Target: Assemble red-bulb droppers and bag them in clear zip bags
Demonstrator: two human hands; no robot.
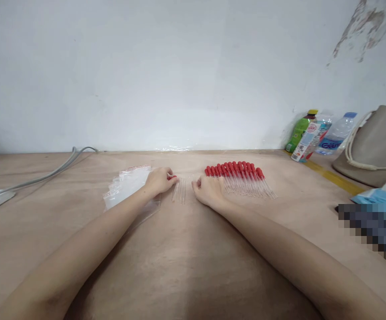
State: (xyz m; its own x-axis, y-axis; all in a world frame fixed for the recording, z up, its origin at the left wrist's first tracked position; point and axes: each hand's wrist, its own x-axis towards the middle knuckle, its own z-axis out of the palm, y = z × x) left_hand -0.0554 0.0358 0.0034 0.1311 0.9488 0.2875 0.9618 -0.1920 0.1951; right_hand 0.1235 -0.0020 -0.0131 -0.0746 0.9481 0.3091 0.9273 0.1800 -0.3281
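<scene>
White wall (166, 66) fills the upper half of the view, plain except for a patch of flaked paint (363, 26) at the top right. Below it a pale plywood table (186, 258) runs from edge to edge, with a yellow stripe (333, 177) across its far right corner.

A beige bag (376, 146) with rope handles sits at the right, well apart from the hands. A blue packet (379, 195) lies in front of it. Against the wall stand a green bottle (299, 131), a water bottle (336, 133) and a small carton (308, 142), close together. A grey cable (46, 175) trails in from the left.

A pile of clear plastic bags (126, 186) lies under the left wrist. A tidy row of droppers (243, 178) with red bulbs rests just beside the right hand (209, 191), on its outer side.

Both hands are apart, palms down. Between them lie a few loose droppers (180, 192). The left hand (159, 180) has its fingertips pinched on their red ends. The right hand is curled with its fingertips near the glass stems; whether it grips anything cannot be told. Nothing stands between the forearms and the droppers.
</scene>
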